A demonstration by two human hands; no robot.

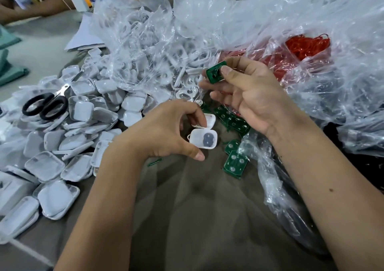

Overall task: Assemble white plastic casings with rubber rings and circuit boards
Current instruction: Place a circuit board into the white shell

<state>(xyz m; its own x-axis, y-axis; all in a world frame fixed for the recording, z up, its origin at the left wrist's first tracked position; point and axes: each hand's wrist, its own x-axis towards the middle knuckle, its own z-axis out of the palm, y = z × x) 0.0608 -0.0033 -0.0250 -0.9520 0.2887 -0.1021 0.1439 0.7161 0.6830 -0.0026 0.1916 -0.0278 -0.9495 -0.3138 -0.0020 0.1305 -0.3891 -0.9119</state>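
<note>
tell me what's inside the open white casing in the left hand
The open white casing held by the left hand shows a dark grey, two-lobed rubber piece seated inside. No circuit board is in it. Anything beneath the rubber is covered.

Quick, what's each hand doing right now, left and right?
Left hand: grips an open white casing with a dark rubber piece inside.
Right hand: pinches a green circuit board between thumb and fingers.
</note>
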